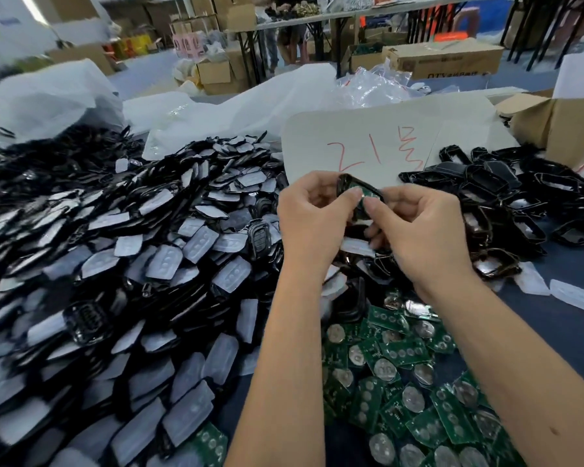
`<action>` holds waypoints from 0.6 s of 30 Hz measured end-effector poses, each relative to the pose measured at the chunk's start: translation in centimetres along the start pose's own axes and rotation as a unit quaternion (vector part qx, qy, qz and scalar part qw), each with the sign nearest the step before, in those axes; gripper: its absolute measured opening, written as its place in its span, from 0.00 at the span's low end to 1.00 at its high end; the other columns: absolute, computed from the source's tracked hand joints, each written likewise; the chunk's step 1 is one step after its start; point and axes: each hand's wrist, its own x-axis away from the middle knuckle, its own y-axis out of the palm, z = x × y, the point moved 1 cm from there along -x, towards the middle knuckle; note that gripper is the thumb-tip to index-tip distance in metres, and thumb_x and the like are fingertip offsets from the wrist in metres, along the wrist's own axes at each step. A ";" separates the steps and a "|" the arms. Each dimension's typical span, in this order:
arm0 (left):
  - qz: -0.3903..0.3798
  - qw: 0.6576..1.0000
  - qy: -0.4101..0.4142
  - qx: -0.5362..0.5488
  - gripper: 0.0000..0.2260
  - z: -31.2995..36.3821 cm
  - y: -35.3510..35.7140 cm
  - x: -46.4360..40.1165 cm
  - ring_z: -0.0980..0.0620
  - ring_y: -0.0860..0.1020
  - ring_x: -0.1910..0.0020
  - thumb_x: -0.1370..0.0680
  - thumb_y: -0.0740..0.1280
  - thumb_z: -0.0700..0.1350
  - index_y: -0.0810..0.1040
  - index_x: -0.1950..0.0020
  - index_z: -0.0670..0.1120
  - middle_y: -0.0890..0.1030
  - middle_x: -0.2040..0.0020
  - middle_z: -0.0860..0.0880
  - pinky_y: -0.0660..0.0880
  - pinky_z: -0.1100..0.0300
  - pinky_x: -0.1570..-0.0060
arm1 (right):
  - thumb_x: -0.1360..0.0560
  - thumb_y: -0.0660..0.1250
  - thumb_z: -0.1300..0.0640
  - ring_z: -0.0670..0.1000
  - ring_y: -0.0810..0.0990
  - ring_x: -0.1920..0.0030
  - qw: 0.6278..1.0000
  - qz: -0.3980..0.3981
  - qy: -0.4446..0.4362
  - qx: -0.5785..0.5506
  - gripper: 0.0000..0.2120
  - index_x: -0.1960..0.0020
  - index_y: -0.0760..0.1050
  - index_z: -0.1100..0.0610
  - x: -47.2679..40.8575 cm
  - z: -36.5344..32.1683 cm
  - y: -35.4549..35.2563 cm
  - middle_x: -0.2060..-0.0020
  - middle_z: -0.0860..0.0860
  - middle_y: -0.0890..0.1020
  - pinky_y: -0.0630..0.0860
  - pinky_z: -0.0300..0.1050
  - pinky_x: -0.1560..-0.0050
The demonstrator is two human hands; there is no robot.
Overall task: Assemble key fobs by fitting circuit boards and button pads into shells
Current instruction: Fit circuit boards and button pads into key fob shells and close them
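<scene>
Hands, left [309,210] and right [415,224], pinch black shell [346,183] containing green circuit board [361,193].

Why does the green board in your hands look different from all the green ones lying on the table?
The held circuit board sits inside a black shell, mostly hidden; the loose circuit boards lie bare on the table. The held one is gripped by the left hand and right hand; the loose ones lie untouched in a heap. Many loose boards show round silver discs; the held one shows none here. Both are green.

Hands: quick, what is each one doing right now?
Left hand: grips the black shell.
Right hand: pinches the green board into it.
</scene>
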 end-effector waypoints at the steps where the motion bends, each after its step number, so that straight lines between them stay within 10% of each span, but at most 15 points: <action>1: 0.032 0.999 0.017 -0.035 0.04 0.5 -0.9 -0.2 0.52 0.83 0.64 0.26 0.76 0.37 0.85 0.54 0.45 0.86 0.62 0.50 0.80 0.57 0.61 | 0.23 0.76 0.54 0.53 0.85 0.70 1.000 -0.010 0.002 0.006 0.06 0.49 0.82 0.54 0.2 -0.1 1.1 0.64 0.52 0.86 0.80 0.48 0.70; 9: 0.482 0.874 0.061 -0.022 0.02 3.7 -7.8 -1.1 0.59 0.76 0.66 0.27 0.71 0.39 0.83 0.55 0.43 0.82 0.62 0.52 0.74 0.66 0.61 | 0.21 0.71 0.59 0.54 0.76 0.45 0.877 -0.179 -0.311 0.320 0.06 0.45 0.82 0.58 3.0 -2.5 10.1 0.48 0.51 0.83 0.73 0.48 0.44; 18: 0.545 0.837 0.043 -0.011 0.05 3.8 -11.8 -1.7 0.59 0.76 0.65 0.26 0.69 0.38 0.83 0.53 0.41 0.79 0.63 0.54 0.74 0.68 0.59 | 0.25 0.71 0.58 0.55 0.67 0.25 0.793 -0.322 -0.365 0.366 0.20 0.33 0.81 0.48 2.8 -2.6 14.9 0.30 0.41 0.78 0.65 0.51 0.41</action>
